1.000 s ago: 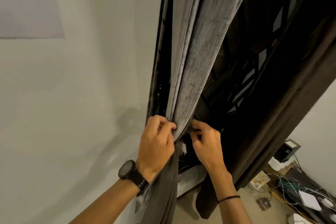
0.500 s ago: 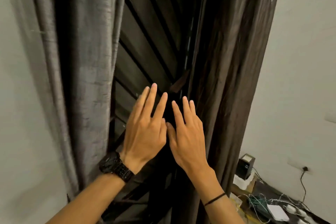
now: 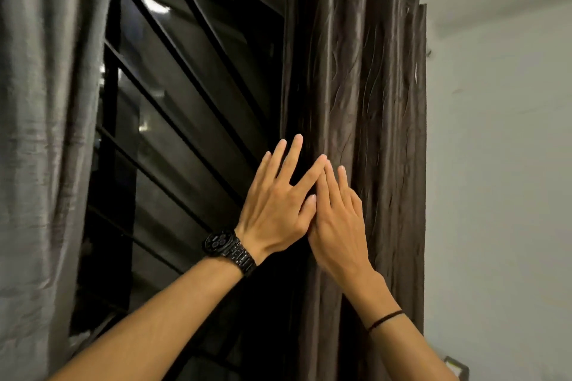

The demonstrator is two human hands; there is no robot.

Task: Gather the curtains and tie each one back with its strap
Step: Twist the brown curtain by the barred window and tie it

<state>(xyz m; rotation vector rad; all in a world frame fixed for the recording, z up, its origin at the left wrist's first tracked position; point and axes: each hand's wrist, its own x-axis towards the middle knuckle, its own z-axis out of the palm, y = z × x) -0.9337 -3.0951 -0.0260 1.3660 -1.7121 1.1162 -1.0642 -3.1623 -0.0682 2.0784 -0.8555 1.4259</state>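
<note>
Fingers (image 3: 286,161) of both hands are spread flat, gripping nothing: left hand (image 3: 275,207) and right hand (image 3: 339,223) overlap at the brown curtain (image 3: 356,102)'s inner edge; the grey curtain (image 3: 46,133) hangs well left.

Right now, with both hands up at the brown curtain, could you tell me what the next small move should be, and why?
Probably curl both hands around the brown curtain's inner edge and draw its folds together. The left hand and right hand are flat and open at that edge, gripping nothing, and the curtain hangs in loose pleats with no strap in view.
</note>
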